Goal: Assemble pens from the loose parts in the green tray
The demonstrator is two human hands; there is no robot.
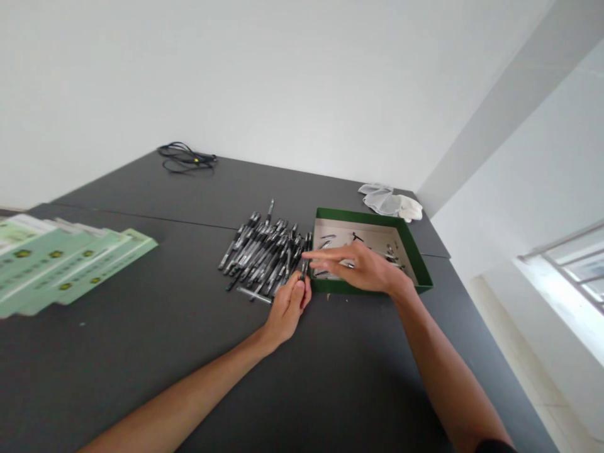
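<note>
My left hand (287, 307) is closed around a pen (304, 270), which points up out of the fist. My right hand (362, 267) reaches over the green box with fingers stretched out, its fingertips at the upper end of that pen; whether they touch it I cannot tell. To the left lies a heap of clear-barrelled pens (259, 248) with black parts, spread on the dark table. The open box (421, 261) has a pale inside, where several small pen parts (391, 253) lie scattered. My right hand hides part of its contents.
Green printed booklets or boxes (70, 261) lie overlapped on the left of the dark table (189, 352). A coiled black cable (186, 157) rests at the back left. White gloves or cloths (389, 201) lie behind the box, near the wall.
</note>
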